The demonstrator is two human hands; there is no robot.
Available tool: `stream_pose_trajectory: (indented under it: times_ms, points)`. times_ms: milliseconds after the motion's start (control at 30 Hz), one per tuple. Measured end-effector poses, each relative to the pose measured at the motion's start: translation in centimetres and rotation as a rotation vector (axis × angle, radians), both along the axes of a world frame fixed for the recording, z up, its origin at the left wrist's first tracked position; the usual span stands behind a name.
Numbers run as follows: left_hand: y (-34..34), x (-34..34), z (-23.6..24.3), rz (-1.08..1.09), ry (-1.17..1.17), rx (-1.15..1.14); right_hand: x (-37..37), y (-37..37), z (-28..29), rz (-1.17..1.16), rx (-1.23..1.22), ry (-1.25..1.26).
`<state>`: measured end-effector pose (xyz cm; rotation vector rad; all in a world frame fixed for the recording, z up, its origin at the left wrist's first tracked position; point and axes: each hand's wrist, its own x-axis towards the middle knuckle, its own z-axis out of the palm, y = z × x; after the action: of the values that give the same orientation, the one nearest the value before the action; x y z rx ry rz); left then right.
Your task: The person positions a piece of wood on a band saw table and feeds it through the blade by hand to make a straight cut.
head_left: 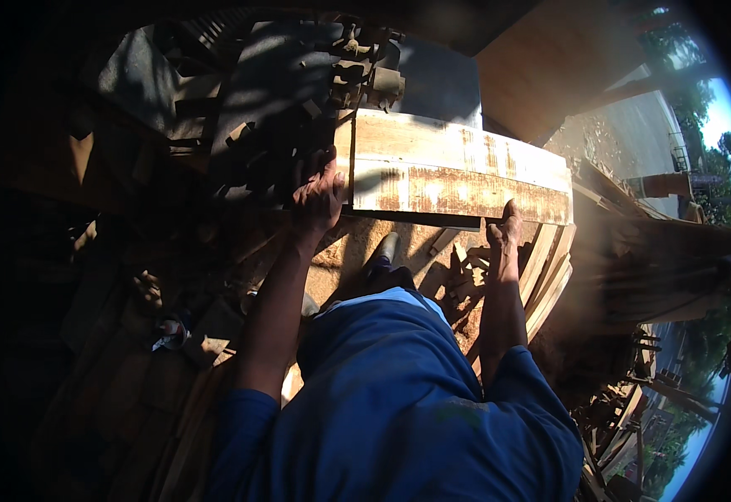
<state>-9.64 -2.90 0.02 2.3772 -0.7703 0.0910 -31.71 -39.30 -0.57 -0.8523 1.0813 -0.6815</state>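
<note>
A wide wooden board [457, 171], pale with brown rough patches, lies across a dark metal machine table [437, 75]. Against its left end stands a narrow wood strip [344, 151], with a thin dark line between the two. My left hand [319, 199] is closed at this strip's outer edge, index finger pointing away from me; its other fingers are in shadow. My right hand [506, 232] grips the board's near edge close to the right corner, thumb on top and fingers hidden underneath. At the strip's far end sits a metal machine fitting [370, 79].
Small wood offcuts [238, 132] lie on the table's left part. Below the board, sawdust [324, 272] and scraps cover the ground by my shoe [389, 245]. Long planks [547, 268] are stacked beside my right forearm. More timber [625, 418] lies at the lower right.
</note>
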Motion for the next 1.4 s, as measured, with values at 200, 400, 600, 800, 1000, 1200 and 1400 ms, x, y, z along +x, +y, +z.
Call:
stream_pose_trajectory:
  times_ms: [200,400,600,800,1000,1200,1400]
  points:
    - [0.2,0.7,-1.8,0.011,-0.124,-0.056,0.2,0.2,-0.3,0.053,-0.012,-0.048]
    - [-0.3,0.1,-0.6,0.005,0.051,-0.018,-0.2,0.1,0.3,0.01,0.001,-0.028]
    - [1.0,0.4,-0.8,0.019,0.04,0.007,0.4,0.8,-0.8,-0.059,0.067,-0.088]
    - [1.5,2.8,-2.1,-0.152,-0.044,-0.099,-0.8,-0.7,-3.5,-0.112,-0.02,0.077]
    - [0.7,4.2,-1.0,-0.324,0.092,-0.206,-3.5,0.2,-1.1,-0.179,0.01,0.176]
    - [2.1,5.5,-1.7,-0.46,-0.026,-0.235,-1.0,1.6,1.1,-0.224,-0.074,0.174]
    - [-0.5,5.7,2.7,-0.605,0.012,-0.346,-3.8,-2.3,3.1,-0.147,0.002,0.043]
